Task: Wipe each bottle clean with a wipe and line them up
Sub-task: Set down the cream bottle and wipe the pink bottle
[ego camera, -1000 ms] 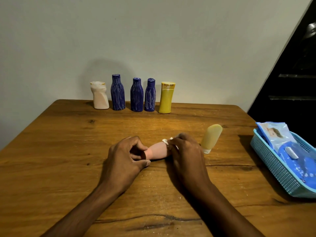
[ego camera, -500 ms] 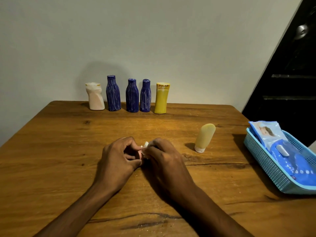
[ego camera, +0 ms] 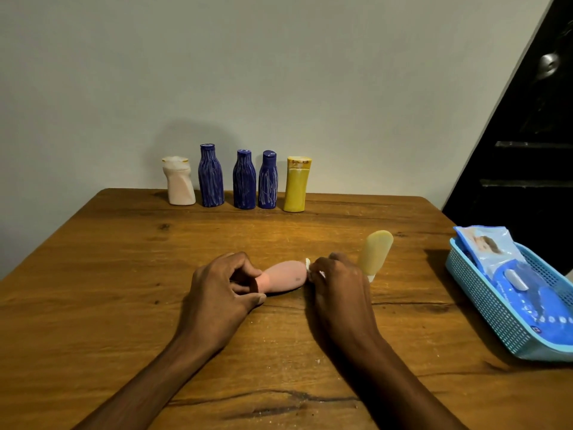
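A pink bottle [ego camera: 283, 277] lies on its side on the wooden table [ego camera: 93, 305]. My left hand [ego camera: 218, 293] grips its left end. My right hand [ego camera: 339, 287] pinches a small white wipe [ego camera: 308, 264] against the bottle's right end. A pale yellow tube [ego camera: 375, 252] stands cap-down just behind my right hand. Along the back edge stand a white bottle [ego camera: 179, 181], three blue bottles [ego camera: 210, 175] [ego camera: 244, 180] [ego camera: 268, 180] and a yellow bottle [ego camera: 297, 184] in a row.
A light blue plastic basket [ego camera: 496, 311] sits at the table's right edge and holds a blue pack of wipes [ego camera: 508, 274]. A grey wall rises behind the table, with a dark doorway at the right.
My right hand slid the wipe to the right along the pink bottle, uncovering most of its body. My left hand kept its grip on the left end.
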